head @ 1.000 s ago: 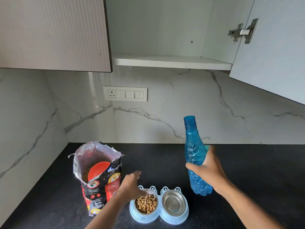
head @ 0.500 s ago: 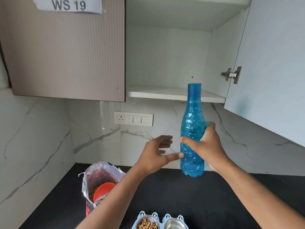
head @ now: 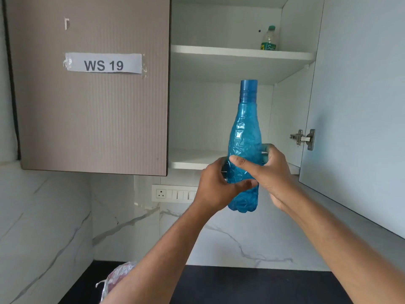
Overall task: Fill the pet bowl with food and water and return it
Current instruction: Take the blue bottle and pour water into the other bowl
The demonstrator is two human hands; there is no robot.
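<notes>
Both forearms reach up and forward from the bottom of the view and meet around the blue bottle (head: 244,137), which is held upright in the air in front of the open wall cabinet (head: 219,106), above the dark counter (head: 252,286). The right hand (head: 266,172) wraps the lower half of the bottle from the right, its thumb laid across the front and its fingers curled round the far side. The left hand (head: 215,187) grips the same stretch from the left, slightly lower, its thumb pressed against the front just under the right thumb. The bottle is translucent blue plastic with a crumpled-looking, faceted body and a blue cap (head: 248,87) on its neck; whether there is water inside cannot be told. Its base hangs free below both hands. Inside the cabinet, the upper shelf (head: 219,52) carries a small clear bottle (head: 270,39) with a green cap and a green label, standing upright near the right wall; its contents cannot be made out. The lower shelf (head: 190,159) lies behind the hands. The shut cabinet door (head: 87,117) to the left bears a paper label (head: 104,63) reading WS 19. At the bottom edge, a crinkled edge of the silvery food bag (head: 116,277) shows beside the left forearm. The pet bowl is out of view.
</notes>
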